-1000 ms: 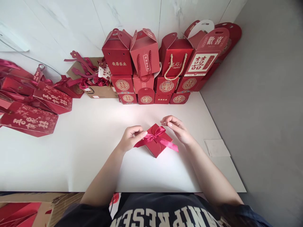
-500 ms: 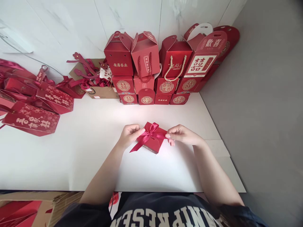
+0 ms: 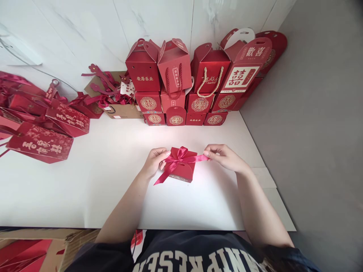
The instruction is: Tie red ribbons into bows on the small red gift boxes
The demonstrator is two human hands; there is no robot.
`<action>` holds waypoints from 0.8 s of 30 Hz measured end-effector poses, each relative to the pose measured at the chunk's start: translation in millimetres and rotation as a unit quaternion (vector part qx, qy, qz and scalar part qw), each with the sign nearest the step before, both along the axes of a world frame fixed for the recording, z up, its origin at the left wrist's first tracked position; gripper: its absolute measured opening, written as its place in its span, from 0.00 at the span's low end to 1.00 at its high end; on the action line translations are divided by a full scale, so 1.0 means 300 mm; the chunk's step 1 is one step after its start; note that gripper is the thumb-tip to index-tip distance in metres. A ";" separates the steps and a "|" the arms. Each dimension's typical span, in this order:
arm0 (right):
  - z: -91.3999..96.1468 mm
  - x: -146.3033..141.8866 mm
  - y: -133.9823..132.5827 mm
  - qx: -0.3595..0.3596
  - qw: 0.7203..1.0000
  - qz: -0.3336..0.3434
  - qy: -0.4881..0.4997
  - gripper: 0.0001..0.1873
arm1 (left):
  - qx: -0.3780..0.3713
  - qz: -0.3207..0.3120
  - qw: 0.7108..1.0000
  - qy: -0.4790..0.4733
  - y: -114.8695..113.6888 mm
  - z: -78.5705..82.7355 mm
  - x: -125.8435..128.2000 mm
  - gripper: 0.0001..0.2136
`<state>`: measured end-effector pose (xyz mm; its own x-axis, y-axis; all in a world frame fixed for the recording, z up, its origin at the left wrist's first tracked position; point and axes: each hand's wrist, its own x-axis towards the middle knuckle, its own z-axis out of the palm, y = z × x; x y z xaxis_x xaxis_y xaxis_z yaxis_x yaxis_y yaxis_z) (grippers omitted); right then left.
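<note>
Near edge: carton [image 3: 74,249], lower left. Mid-table [image 3: 119,196]: box [image 3: 185,174] lies between the hands, bow [image 3: 179,160] on top. Left hand [image 3: 154,160] pinches what looks like the left loop [image 3: 171,160]; right hand [image 3: 224,155] pinches one tail [image 3: 198,158], stretched past the box's right edge. Other tail [image 3: 162,176] slants loose, nearside. Risk: too hard a pull could drag a loop through, undoing the bow; uneven tension could skew the box. Beyond: stacked boxes [image 3: 195,104], wall [image 3: 159,19].

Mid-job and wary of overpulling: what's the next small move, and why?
Probably a gentle outward tug by the right hand, to firm the bow: it pinches the right ribbon tail, which stretches past the box, while the left hand is at the bow's opposite side, seemingly giving a counterhold.
</note>
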<state>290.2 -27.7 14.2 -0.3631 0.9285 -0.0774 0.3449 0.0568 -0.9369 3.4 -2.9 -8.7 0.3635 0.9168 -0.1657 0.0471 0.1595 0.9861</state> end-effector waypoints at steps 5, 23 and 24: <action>0.045 -0.127 -0.068 0.324 0.941 -0.063 -0.076 0.11 | 0.029 -0.015 0.999 0.029 -0.005 0.033 -0.005 0.22; 0.030 -0.193 -0.103 0.261 0.952 0.156 0.014 0.07 | 0.089 -0.044 0.990 0.097 -0.005 0.028 0.004 0.26; 0.033 -0.184 -0.102 0.241 0.958 0.154 0.026 0.07 | 0.088 -0.045 0.991 0.094 -0.005 0.026 0.005 0.26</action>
